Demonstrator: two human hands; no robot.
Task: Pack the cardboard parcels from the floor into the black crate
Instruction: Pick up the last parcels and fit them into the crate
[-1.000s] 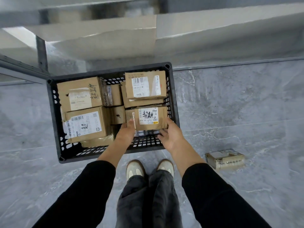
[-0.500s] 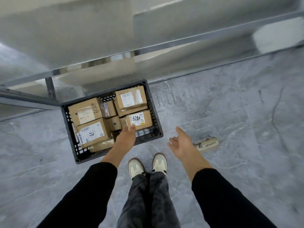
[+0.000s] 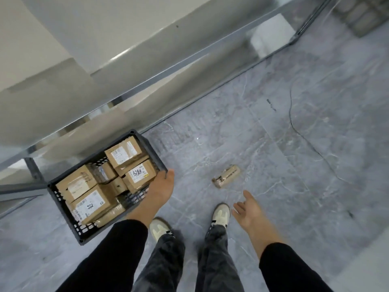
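Observation:
The black crate (image 3: 150,147) stands on the grey floor at the left, holding several brown cardboard parcels (image 3: 139,175) with white labels. One small taped parcel (image 3: 226,175) lies alone on the floor to the right of the crate. My left hand (image 3: 161,189) hovers at the crate's near right corner, fingers apart and holding nothing. My right hand (image 3: 247,209) is open, palm turned up, low over the floor a little below and to the right of the lone parcel, apart from it.
A metal shelf frame (image 3: 168,74) with reflective panels runs diagonally behind the crate. My two feet in pale shoes (image 3: 220,213) stand between crate and parcel. A thin dark cable (image 3: 294,127) trails over the marble floor at the right.
Both hands let go of the labelled parcel, which now rests in the crate. The view swung right and rose. My right hand moved out toward the lone floor parcel.

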